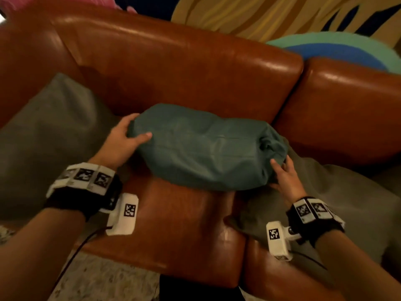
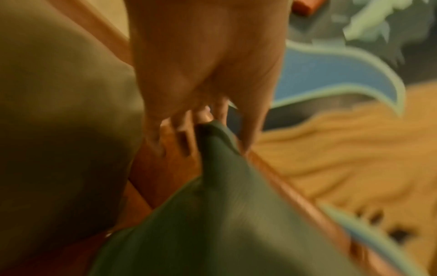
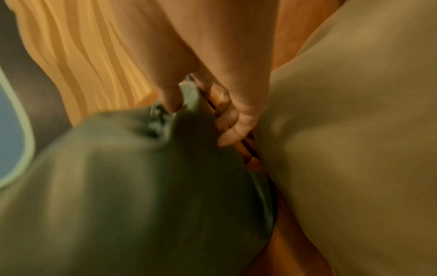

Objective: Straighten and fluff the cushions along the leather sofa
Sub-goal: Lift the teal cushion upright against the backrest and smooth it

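A teal cushion (image 1: 206,146) lies across the seat of the brown leather sofa (image 1: 173,68), bunched at its right end. My left hand (image 1: 128,135) grips its left end, thumb on top and fingers behind. My right hand (image 1: 282,170) grips the crumpled right end. The left wrist view shows the left hand (image 2: 208,115) pinching a corner of the teal cushion (image 2: 224,214). In the right wrist view the right hand (image 3: 203,104) has its fingers curled round the gathered fabric of the teal cushion (image 3: 130,186).
Grey-olive cushions flank the teal one: one against the left armrest (image 1: 47,135), one on the right seat (image 1: 338,205). Behind the sofa lie a yellow striped fabric (image 1: 271,16) and a blue-and-mint rounded shape (image 1: 338,51). Speckled floor (image 1: 104,283) lies before the seat.
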The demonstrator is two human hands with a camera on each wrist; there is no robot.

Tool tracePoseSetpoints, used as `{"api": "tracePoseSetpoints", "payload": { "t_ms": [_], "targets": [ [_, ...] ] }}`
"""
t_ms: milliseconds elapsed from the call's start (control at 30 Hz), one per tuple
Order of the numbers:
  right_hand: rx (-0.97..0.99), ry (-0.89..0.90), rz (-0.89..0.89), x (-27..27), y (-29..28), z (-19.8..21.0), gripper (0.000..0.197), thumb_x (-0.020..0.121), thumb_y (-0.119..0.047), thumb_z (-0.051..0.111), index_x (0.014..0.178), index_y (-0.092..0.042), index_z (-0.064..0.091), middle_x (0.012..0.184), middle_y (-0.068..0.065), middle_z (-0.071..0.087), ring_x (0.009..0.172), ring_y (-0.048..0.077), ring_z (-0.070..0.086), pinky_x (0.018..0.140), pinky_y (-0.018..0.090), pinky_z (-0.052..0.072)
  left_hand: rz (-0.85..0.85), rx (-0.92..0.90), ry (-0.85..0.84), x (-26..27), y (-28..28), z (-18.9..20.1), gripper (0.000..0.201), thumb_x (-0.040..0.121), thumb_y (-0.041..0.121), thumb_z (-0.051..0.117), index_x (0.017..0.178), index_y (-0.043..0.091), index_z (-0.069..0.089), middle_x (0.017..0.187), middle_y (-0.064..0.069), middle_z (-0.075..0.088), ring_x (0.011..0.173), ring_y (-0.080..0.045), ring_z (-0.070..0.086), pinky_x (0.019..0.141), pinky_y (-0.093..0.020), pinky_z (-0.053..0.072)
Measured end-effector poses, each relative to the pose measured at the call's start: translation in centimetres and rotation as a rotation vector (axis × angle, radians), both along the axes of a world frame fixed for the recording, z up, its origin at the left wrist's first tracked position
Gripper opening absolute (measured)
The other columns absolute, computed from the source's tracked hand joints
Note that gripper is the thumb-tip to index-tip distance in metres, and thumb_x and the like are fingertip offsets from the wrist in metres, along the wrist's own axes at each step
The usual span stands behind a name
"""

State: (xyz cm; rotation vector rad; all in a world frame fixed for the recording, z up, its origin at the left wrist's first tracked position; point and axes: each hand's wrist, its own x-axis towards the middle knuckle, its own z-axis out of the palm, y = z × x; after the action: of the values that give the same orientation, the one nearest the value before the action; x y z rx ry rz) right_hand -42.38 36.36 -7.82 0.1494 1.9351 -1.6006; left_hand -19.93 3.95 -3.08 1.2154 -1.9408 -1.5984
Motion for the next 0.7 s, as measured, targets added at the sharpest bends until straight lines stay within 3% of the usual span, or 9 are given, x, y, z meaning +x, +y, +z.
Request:
{"api": "tracePoseSetpoints", "payload": {
  "t_ms": [100, 167, 233, 333, 433, 500, 567, 633, 700],
  "targets": [
    [0.017, -0.033, -0.034, -1.3, -1.4, -0.6, 0.054, 0.099, -0.027, 0.058, 0.148, -0.031, 0.036, 0.142, 0.001, 0.053, 0.125, 0.025, 0.054, 0.095, 0.043, 0.048, 0.068, 0.108, -0.033, -0.6, 1.5, -2.4, 0.075, 0.087, 0.029, 0.071, 0.149, 0.03, 0.028, 0.141, 0.001, 0.049, 0.119, -0.019, 0.053, 0.084, -0.045, 0.055],
    [0.04, -0.021, -0.038, -2.0, -1.8, -0.1, 0.046, 0.095, -0.025, 0.064, 0.138, -0.023, 0.048, 0.128, 0.002, 0.062, 0.107, 0.021, 0.062, 0.081, 0.036, 0.053, 0.222, 0.164, 0.003, -0.6, 1.9, -2.8, 0.086, 0.073, 0.048, 0.079, 0.144, 0.02, 0.041, 0.135, -0.004, 0.057, 0.117, -0.023, 0.059, 0.088, -0.053, 0.055],
    [0.077, 0.044, -0.016, -2.8, -2.0, 1.2, 0.031, 0.094, -0.015, 0.065, 0.125, -0.015, 0.057, 0.105, 0.001, 0.067, 0.089, 0.014, 0.063, 0.06, 0.032, 0.057, 0.285, 0.063, 0.0, -0.7, 1.0, -2.1, 0.085, 0.055, 0.063, 0.079, 0.121, 0.011, 0.063, 0.114, -0.009, 0.07, 0.104, -0.024, 0.067, 0.091, -0.052, 0.054],
    [0.053, 0.144, 0.004, -4.9, -2.6, 3.0, 0.019, 0.094, -0.009, 0.063, 0.114, -0.012, 0.062, 0.093, -0.001, 0.068, 0.08, 0.011, 0.068, 0.05, 0.024, 0.058, 0.316, -0.124, 0.023, -1.9, -0.9, 0.3, 0.057, 0.066, 0.049, 0.081, 0.109, 0.014, 0.066, 0.102, -0.008, 0.071, 0.091, -0.019, 0.069, 0.087, -0.043, 0.057],
    [-0.035, 0.096, -0.015, -7.2, -4.3, 4.3, 0.015, 0.099, -0.023, 0.059, 0.112, -0.017, 0.06, 0.111, 0.009, 0.068, 0.095, 0.017, 0.068, 0.063, 0.028, 0.06, 0.367, 0.061, 0.316, -4.4, -2.6, 2.3, 0.041, 0.089, 0.033, 0.068, 0.124, 0.019, 0.051, 0.111, -0.001, 0.066, 0.086, -0.004, 0.067, 0.076, -0.025, 0.055],
    [-0.092, 0.009, -0.056, -8.2, -5.5, 4.2, 0.02, 0.102, -0.033, 0.052, 0.12, -0.024, 0.053, 0.131, 0.01, 0.057, 0.113, 0.026, 0.059, 0.087, 0.037, 0.055, 0.319, 0.23, 0.429, -6.2, -2.6, 2.4, 0.047, 0.096, 0.03, 0.058, 0.138, 0.022, 0.039, 0.125, 0.005, 0.058, 0.108, -0.004, 0.06, 0.093, -0.024, 0.046],
    [-0.033, 0.037, 0.007, -8.7, -6.2, 3.0, 0.038, 0.103, -0.037, 0.049, 0.14, -0.032, 0.042, 0.148, 0.002, 0.043, 0.131, 0.027, 0.046, 0.102, 0.045, 0.043, 0.181, 0.164, 0.326, -7.2, -1.9, 0.9, 0.065, 0.094, 0.03, 0.062, 0.149, 0.025, 0.028, 0.136, 0.012, 0.046, 0.117, 0.005, 0.051, 0.099, -0.02, 0.04],
    [0.056, 0.056, 0.146, -8.5, -7.0, 1.5, 0.053, 0.102, -0.037, 0.049, 0.151, -0.039, 0.029, 0.153, -0.007, 0.038, 0.136, 0.023, 0.039, 0.103, 0.051, 0.039, -0.082, -0.018, 0.074, -7.8, -1.1, -1.7, 0.087, 0.082, 0.042, 0.073, 0.152, 0.032, 0.022, 0.157, 0.006, 0.023, 0.138, -0.001, 0.033, 0.113, -0.022, 0.026],
    [0.119, 0.064, 0.229, -8.3, -7.4, 0.1, 0.058, 0.101, -0.037, 0.053, 0.152, -0.041, 0.026, 0.154, -0.006, 0.038, 0.137, 0.022, 0.04, 0.099, 0.051, 0.043, -0.211, -0.096, -0.141, -7.7, 0.0, -3.8, 0.091, 0.08, 0.04, 0.074, 0.152, 0.041, 0.017, 0.163, 0.004, -0.007, 0.146, -0.005, 0.007, 0.11, -0.018, 0.012]
  ]
}}
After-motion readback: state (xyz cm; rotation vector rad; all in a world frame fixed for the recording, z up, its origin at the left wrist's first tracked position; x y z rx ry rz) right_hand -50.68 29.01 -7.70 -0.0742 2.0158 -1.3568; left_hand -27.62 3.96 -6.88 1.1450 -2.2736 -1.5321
